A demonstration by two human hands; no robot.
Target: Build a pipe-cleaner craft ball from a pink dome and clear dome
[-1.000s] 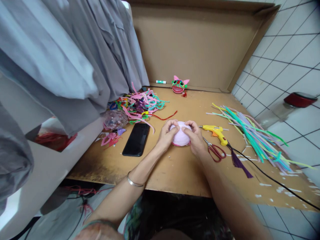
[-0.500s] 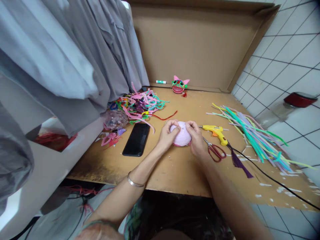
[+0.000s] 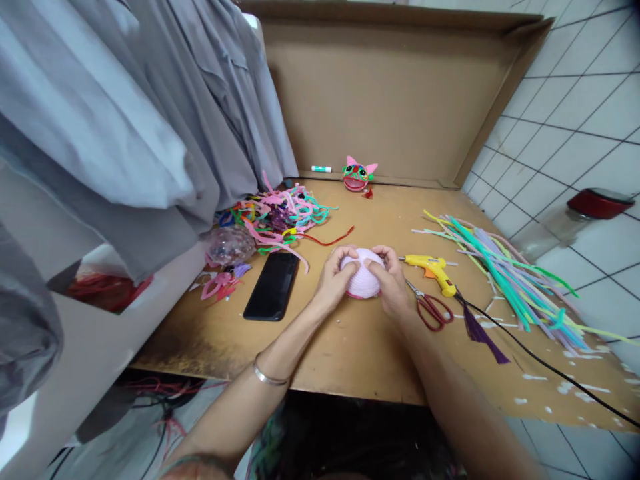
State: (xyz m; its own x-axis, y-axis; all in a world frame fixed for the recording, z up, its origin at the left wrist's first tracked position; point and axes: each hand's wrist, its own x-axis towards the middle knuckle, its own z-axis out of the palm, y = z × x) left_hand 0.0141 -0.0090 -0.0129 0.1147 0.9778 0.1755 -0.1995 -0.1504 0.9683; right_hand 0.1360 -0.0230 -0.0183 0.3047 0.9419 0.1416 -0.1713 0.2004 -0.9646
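— What does the head camera give you?

— I see both hands meeting near the middle of the cardboard tabletop (image 3: 350, 347). The left hand (image 3: 334, 280) wraps the left side of a pale pink dome (image 3: 363, 281), fingers curled over its top. The right hand (image 3: 393, 285) clasps the right side the same way, fingertips near the crown. Both are closed on it, and the dome sits flat side down on the tabletop between them.

— What is the dome made of?

— It looks ribbed, with a darker pink rim at the base. I cannot tell more than that.

— And on the right?

— Just beside the right hand lies a yellow glue gun (image 3: 433, 269), nozzle pointing towards the dome. Nearer me are red-handled scissors (image 3: 430, 309), blades pointing at that hand. A black cord (image 3: 550, 365) runs from the gun off towards the lower right edge, and a purple tassel (image 3: 481, 333) lies beside it. Farther right I see a long bundle of pipe cleaners (image 3: 505, 273), mostly green, lilac and yellow.

— Left side?

— A black phone (image 3: 273, 287) lies flat near the left hand, not touching it. Behind it there is a tangle of coloured pipe cleaners (image 3: 280, 213), a clear ball (image 3: 230, 244) and some pink cut-outs (image 3: 219, 285) at the tabletop's edge. Grey cloth (image 3: 125, 120) hangs over that side.

— Anything at the back?

— A small cat-face figure (image 3: 357, 175), with pink ears and green around the eyes, stands by the cardboard wall (image 3: 390, 100). A glue stick (image 3: 321, 169) lies just to its left. I also see a silver bangle (image 3: 267, 377) on the left wrist.
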